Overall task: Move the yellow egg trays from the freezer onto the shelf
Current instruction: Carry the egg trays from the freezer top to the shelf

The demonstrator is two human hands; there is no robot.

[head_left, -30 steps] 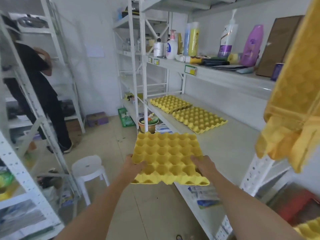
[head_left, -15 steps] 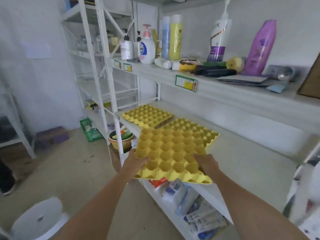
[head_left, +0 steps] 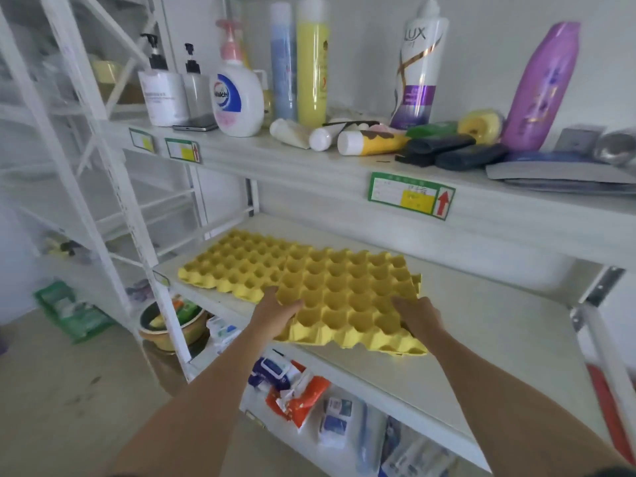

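While both hands, the left hand and right hand, grip the near edge of a yellow egg tray, it extends away from them over the shelf, overlapping another tray.

The held egg tray is hanging over the shelf's front edge, overlapping a tray lying behind it to the left. Bottles are standing on the board above; packets are lying below.
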